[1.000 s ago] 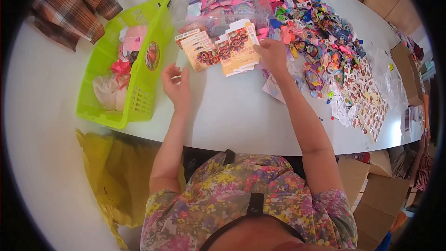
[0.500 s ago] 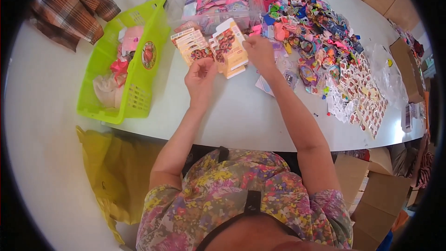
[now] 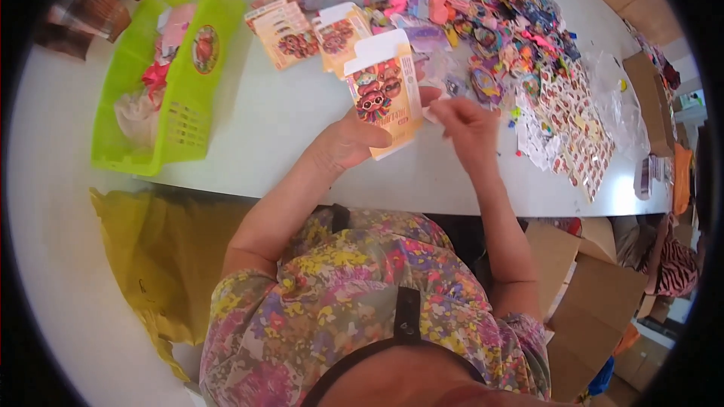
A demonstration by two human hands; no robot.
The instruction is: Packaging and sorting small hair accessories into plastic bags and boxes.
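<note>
My left hand (image 3: 354,139) is closed round the lower part of a small yellow-orange cardboard box (image 3: 388,98) with cartoon figures, its white top flap standing up. The thumb lies across the front and fingertips show past the right edge. My right hand (image 3: 469,126) is pinched close beside that edge, at a small white bit; whether this is a side flap or a separate piece I cannot tell. Just beyond, similar flat boxes lie on the table in two fanned stacks, a left stack (image 3: 290,41) and a right stack (image 3: 337,30).
A green plastic basket (image 3: 185,83) with pink and white items stands at the left. At the far right are a heap of colourful small trinkets (image 3: 490,30), sticker sheets (image 3: 577,136) and a clear plastic bag (image 3: 618,109). Open cardboard boxes (image 3: 596,309) stand below the table's right edge.
One box has been lifted off the right stack and brought nearer, now in my left hand. My right hand has moved down and to the right. The view has shifted.
</note>
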